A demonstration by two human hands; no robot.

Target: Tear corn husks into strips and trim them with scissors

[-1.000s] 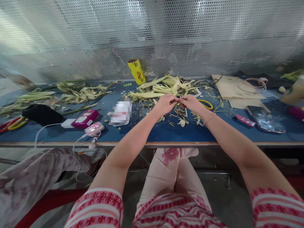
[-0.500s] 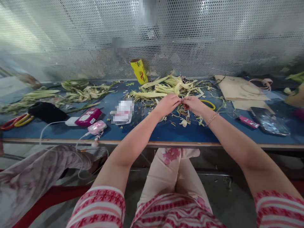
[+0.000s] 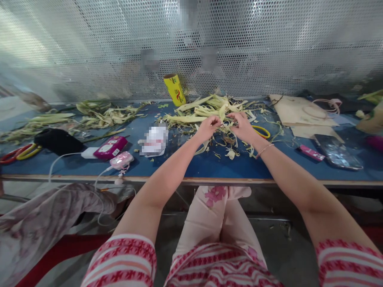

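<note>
Both of my hands are over a pile of pale yellow-green, husk-like dried leaves (image 3: 191, 118) on the blue table. My left hand (image 3: 208, 128) is closed, thumb against curled fingers, with a thin pale leaf strip (image 3: 204, 148) hanging just below it. A short gap to the right, my right hand (image 3: 241, 126) has its thumb and fingers apart, the fingertips near the pile. Small pale scraps (image 3: 230, 153) lie below the hands. Beside my right wrist are yellow scissor handles (image 3: 261, 131), their blades hidden.
A yellow cardboard tube (image 3: 174, 89) stands against the perforated metal panel. To the left lie more leaves (image 3: 103, 113), a black pouch (image 3: 58, 141), red-and-yellow-handled scissors (image 3: 28, 152), a magenta power adapter (image 3: 110, 147) and a pink case (image 3: 121, 160). Brown paper (image 3: 296, 111) and a phone (image 3: 338, 152) lie right.
My hands, fingertips together half a second ago, have moved apart. The left went slightly left and down; the right hand's fingers spread. A pale strip now hangs below my left hand.
</note>
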